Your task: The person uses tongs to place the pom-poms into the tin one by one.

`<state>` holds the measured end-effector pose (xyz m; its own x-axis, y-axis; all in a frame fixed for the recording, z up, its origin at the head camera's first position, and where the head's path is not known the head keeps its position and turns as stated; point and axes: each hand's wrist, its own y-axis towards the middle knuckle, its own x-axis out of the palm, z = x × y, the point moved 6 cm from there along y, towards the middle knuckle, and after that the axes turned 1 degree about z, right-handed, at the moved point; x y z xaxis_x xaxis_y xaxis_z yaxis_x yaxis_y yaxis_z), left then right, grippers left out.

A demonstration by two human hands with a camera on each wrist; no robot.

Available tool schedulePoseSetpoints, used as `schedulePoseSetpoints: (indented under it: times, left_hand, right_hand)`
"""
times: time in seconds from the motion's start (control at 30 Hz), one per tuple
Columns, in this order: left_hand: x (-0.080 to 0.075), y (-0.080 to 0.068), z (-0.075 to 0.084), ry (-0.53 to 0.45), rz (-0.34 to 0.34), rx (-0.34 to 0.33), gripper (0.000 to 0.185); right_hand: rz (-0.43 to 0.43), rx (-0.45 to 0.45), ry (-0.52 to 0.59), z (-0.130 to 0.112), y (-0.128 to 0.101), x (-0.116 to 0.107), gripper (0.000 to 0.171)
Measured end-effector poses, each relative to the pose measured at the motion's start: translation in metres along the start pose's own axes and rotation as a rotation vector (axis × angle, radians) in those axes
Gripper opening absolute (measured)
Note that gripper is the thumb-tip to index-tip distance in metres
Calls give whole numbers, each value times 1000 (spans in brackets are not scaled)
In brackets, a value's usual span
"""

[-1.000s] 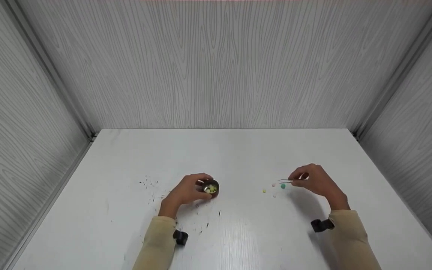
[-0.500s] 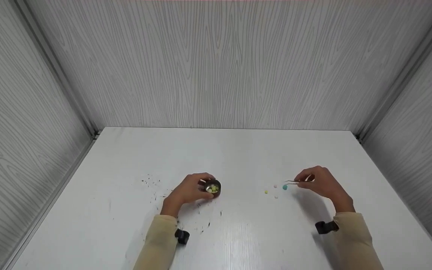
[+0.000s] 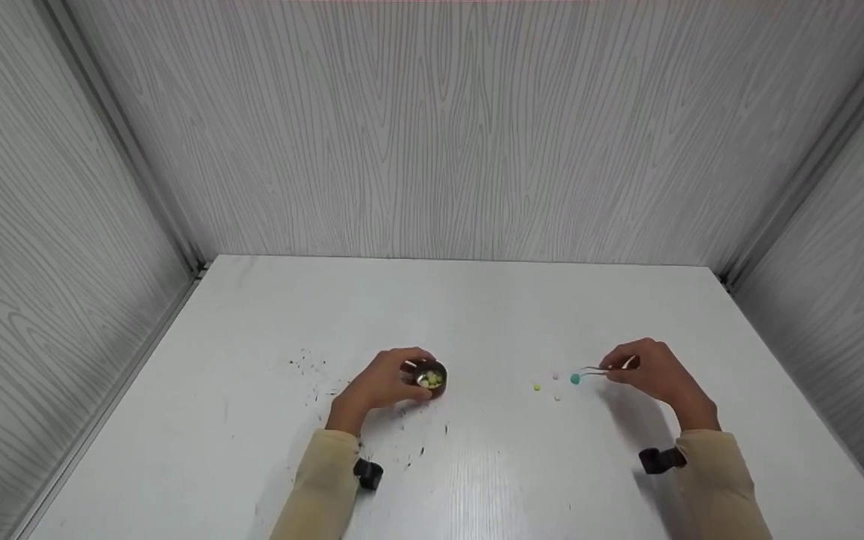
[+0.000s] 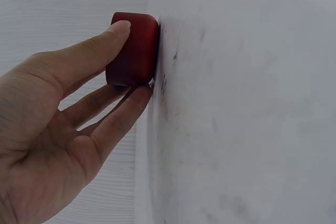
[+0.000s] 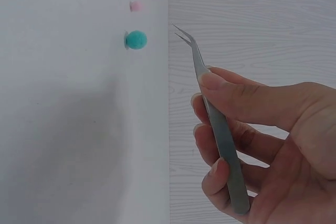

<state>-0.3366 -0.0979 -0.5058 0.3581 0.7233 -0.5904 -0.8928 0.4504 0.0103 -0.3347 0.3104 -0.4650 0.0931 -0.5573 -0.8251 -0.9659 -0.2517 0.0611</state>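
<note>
My left hand (image 3: pixel 387 380) grips a small round cup (image 3: pixel 439 388) between thumb and fingers. Its outside is dark red in the left wrist view, and several small yellow-green balls (image 3: pixel 433 379) lie inside it. Bent-tip tweezers (image 5: pixel 223 135) are held in my right hand (image 3: pixel 653 375), thumb on one side and fingers on the other. Their tips are slightly apart with nothing between them. Just left of the tips in the head view, a teal ball (image 3: pixel 575 379) sits on the table, larger than the pink ball (image 5: pixel 136 6) near it.
A yellow ball (image 3: pixel 537 388) and a tiny pale ball (image 3: pixel 557 398) lie left of the teal one on the white table (image 3: pixel 492 480). Dark specks (image 3: pixel 304 362) are scattered around my left arm. Wood-grain panels (image 3: pixel 432 135) enclose the back and sides.
The tweezers have drawn back to the right, from over the teal ball to beside it. My left hand keeps the same hold on the cup. The head view has shifted slightly.
</note>
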Motion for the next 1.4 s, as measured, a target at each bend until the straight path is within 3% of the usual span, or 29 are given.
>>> schedulePoseSetpoints:
  times: [0.93,1.4]
  left_hand:
    - [0,1,0,8,-2,4,48]
    - [1,1,-1,-9,-6,20,49]
  right_hand:
    - [11,30,-9,8,5,13,15]
    - [34,-11,-16,7,5,13,14]
